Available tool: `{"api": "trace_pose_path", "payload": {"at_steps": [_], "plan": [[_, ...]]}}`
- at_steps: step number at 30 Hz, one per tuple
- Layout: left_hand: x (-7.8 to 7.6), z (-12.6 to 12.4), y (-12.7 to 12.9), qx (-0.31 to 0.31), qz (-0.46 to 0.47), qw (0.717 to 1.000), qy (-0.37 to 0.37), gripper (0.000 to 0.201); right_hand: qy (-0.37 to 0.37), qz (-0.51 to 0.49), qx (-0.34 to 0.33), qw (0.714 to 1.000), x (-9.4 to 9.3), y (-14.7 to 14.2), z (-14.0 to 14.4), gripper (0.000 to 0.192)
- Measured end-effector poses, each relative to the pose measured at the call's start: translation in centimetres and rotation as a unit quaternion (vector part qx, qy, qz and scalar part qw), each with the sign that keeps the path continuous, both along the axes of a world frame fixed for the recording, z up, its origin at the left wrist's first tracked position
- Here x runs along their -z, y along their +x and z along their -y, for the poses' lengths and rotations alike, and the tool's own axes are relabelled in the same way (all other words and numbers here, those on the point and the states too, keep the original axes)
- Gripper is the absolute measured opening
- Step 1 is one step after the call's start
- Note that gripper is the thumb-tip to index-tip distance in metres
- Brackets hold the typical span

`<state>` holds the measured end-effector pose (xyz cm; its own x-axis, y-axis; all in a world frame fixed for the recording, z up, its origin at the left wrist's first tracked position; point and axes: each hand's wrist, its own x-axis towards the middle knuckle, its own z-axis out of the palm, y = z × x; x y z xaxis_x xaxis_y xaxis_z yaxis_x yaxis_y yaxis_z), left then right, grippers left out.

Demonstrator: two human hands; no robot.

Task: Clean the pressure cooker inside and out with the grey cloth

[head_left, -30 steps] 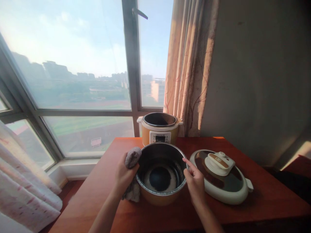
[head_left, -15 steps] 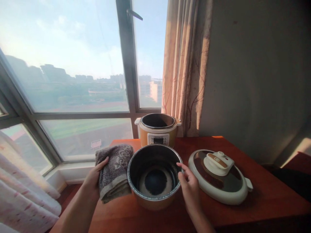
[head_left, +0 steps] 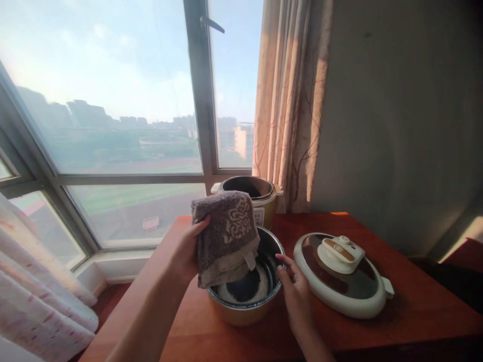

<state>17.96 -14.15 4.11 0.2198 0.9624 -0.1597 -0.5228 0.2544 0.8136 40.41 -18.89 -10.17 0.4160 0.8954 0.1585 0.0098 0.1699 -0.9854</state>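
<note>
Since the earlier frame, the folded grey patterned towel (head_left: 225,236) had been raised from beside the pot and brought over the left part of its mouth. It was held by the left hand (head_left: 187,250), whose fingers were clamped on the towel's left edge, so that the cloth hung above the rim with a small white label at its lower right corner. The round metal inner pot with a dark interior (head_left: 260,296) stood on the reddish-brown wooden table (head_left: 415,306), near its front edge. The right hand (head_left: 296,291) was placed at the pot's right rim, fingers partly spread; whether the rim was actually gripped could not be determined from this angle. Just right of the pot, the white and brown round cooker lid (head_left: 345,274) lay flat on the table, apart from the hand. Behind the pot, partly covered by the towel, the yellow electric cooker body (head_left: 264,198) stood open at the table's far edge, beside the beige patterned curtain (head_left: 290,110) and before the large window (head_left: 113,100).
</note>
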Motion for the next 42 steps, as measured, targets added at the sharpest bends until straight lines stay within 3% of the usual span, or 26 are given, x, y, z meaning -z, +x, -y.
{"api": "trace_pose_path", "payload": {"at_steps": [2, 6, 8, 11, 15, 19, 21, 24, 27, 29, 33, 37, 39, 42], "plan": [[1.2, -0.8, 1.9, 0.013, -0.028, 0.999, -0.027, 0.057, 0.002, -0.018, -0.008, 1.0, 0.1, 0.0, 0.2, 0.048], [3.3, -1.7, 3.9, 0.042, -0.111, 0.993, 0.017, 0.061, -0.013, -0.006, -0.027, 1.0, -0.1, 0.7, 0.4, 0.054], [3.7, -1.7, 3.9, 0.074, -0.142, 0.986, 0.043, 0.06, -0.006, 0.049, -0.005, 0.999, -0.9, 1.7, 0.4, 0.054], [3.5, -1.3, 3.4, 0.107, -0.155, 0.98, 0.068, 0.06, 0.062, 0.197, 0.015, 0.978, -3.6, 3.3, -0.2, 0.052], [2.8, -0.8, 2.8, 0.162, -0.156, 0.97, 0.09, 0.057, 0.16, 0.366, -0.107, 0.911, -8.2, 4.3, -1.9, 0.059], [2.7, -0.6, 2.3, 0.2, -0.234, 0.938, 0.158, 0.045, 0.118, 0.367, -0.293, 0.875, -10.5, 4.0, -3.6, 0.059], [2.9, -0.7, 2.0, 0.18, -0.31, 0.907, 0.222, 0.036, 0.095, 0.362, -0.318, 0.871, -10.6, 4.0, -4.2, 0.045], [3.2, -0.8, 1.6, 0.127, -0.427, 0.84, 0.311, 0.022, 0.107, 0.377, -0.302, 0.869, -10.7, 4.3, -4.5, 0.021], [3.3, -0.1, 1.3, 0.104, -0.5, 0.788, 0.344, 0.015, 0.15, 0.401, -0.307, 0.85, -11.2, 4.6, -4.1, 0.011], [3.0, 1.0, 1.1, 0.09, -0.514, 0.778, 0.349, 0.019, 0.171, 0.431, -0.308, 0.831, -11.7, 4.7, -3.3, 0.011], [2.8, 4.4, 1.0, 0.076, -0.495, 0.788, 0.359, 0.034, 0.199, 0.5, -0.282, 0.794, -12.3, 4.6, -0.6, 0.024], [4.7, 7.5, 1.0, 0.058, -0.496, 0.773, 0.391, 0.044, 0.255, 0.539, -0.249, 0.763, -11.0, 4.9, 2.5, 0.033], [6.2, 8.4, 0.9, 0.04, -0.504, 0.737, 0.449, 0.045, 0.277, 0.558, -0.229, 0.748, -9.6, 5.1, 3.8, 0.037], [8.1, 8.9, 0.4, 0.018, -0.526, 0.645, 0.554, 0.047, 0.306, 0.579, -0.203, 0.728, -6.9, 5.1, 5.3, 0.037]]}}
